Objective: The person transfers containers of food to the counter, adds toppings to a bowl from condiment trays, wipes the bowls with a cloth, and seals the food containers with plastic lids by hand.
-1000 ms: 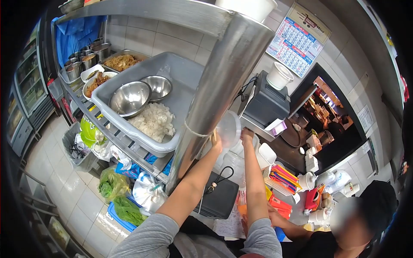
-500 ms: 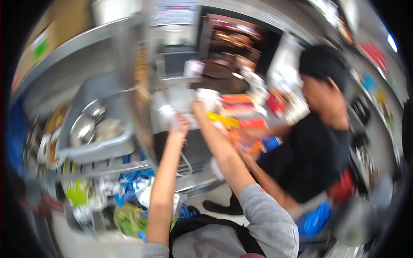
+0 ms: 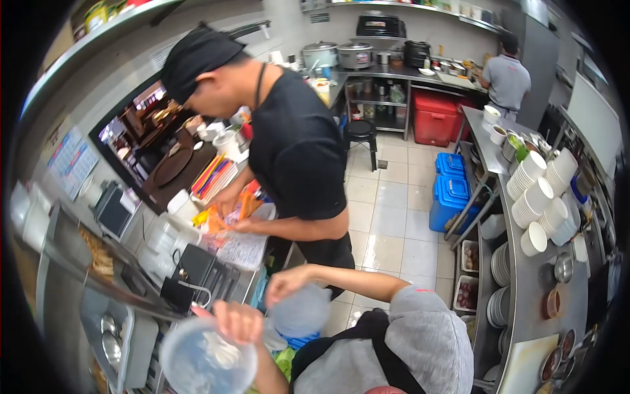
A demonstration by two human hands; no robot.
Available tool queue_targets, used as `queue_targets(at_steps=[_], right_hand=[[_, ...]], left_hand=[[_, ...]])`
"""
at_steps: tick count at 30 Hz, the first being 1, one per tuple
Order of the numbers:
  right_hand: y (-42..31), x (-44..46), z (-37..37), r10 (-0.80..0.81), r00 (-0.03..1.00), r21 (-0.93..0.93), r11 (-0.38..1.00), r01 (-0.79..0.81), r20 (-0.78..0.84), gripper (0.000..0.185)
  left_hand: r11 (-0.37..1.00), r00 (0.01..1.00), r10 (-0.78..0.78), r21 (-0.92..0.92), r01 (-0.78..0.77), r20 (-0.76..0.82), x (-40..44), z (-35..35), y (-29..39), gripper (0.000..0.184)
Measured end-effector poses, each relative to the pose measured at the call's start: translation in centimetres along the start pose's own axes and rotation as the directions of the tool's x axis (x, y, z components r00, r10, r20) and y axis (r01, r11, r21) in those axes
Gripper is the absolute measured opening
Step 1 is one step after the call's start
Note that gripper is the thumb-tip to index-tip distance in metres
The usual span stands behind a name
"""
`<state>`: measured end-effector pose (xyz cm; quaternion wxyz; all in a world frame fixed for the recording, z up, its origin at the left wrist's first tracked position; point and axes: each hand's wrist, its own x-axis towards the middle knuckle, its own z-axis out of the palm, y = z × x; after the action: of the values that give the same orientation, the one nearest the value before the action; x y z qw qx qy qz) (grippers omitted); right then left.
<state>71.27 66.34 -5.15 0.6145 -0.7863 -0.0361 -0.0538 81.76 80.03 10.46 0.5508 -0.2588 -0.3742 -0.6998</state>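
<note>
I have a translucent round container [image 3: 209, 360] low in the lower left of the frame, with a whitish patch on it that could be contents or glare; I cannot tell which. Nearby, a grey tub [image 3: 143, 338] holds two metal bowls [image 3: 111, 348], and clear plastic containers [image 3: 164, 244] crowd together at centre left. White bowls [image 3: 528, 177] stand in nested stacks at right, above a shelf where a tray [image 3: 465, 308] holds dark red, rounded pieces. The steel table [image 3: 525, 270] under those stacks runs down the right side; pale tiles [image 3: 390, 200] cover the floor, with a red cooler [image 3: 433, 118] and blue bins [image 3: 453, 200] beyond. A co-worker [image 3: 302, 144] in black bends over the left counter, handling something orange [image 3: 249, 205], and another person [image 3: 508, 79] faces away at upper right. My left hand [image 3: 237, 322] has its fingers closed over the container's rim, tipping its round face toward my camera. My right hand [image 3: 289, 284], near the centre, has bent fingers at the edge of a cloudy disc-like piece [image 3: 300, 312], lid or second container, unclear.
</note>
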Motion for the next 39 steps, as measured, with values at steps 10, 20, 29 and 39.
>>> queue_targets(at_steps=[10,20,29,39], right_hand=[[-4.6,-40.2,-1.6,0.139,0.224,0.087,0.97,-0.227,-0.965,0.023],[-4.3,-57.3,-14.0,0.157,-0.351,0.166,0.986,0.006,-0.923,0.027],[3.9,-56.3,-31.2,0.259,-0.101,0.242,0.957,0.161,-0.961,0.027],[9.3,-71.3,-43.7,0.318,-0.451,0.26,0.947,0.187,-0.834,0.029]], left_hand=[[0.71,0.816,-0.33,-0.445,0.546,0.475,9.1,-10.9,-30.2,0.057],[0.605,0.857,-0.499,-0.655,0.452,0.13,15.8,-22.2,-43.2,0.058],[0.838,0.817,-0.411,-0.521,0.164,-0.404,18.3,-36.7,-42.5,0.048],[0.916,0.339,-0.127,0.02,0.4,-0.932,37.8,-55.5,-44.2,0.024]])
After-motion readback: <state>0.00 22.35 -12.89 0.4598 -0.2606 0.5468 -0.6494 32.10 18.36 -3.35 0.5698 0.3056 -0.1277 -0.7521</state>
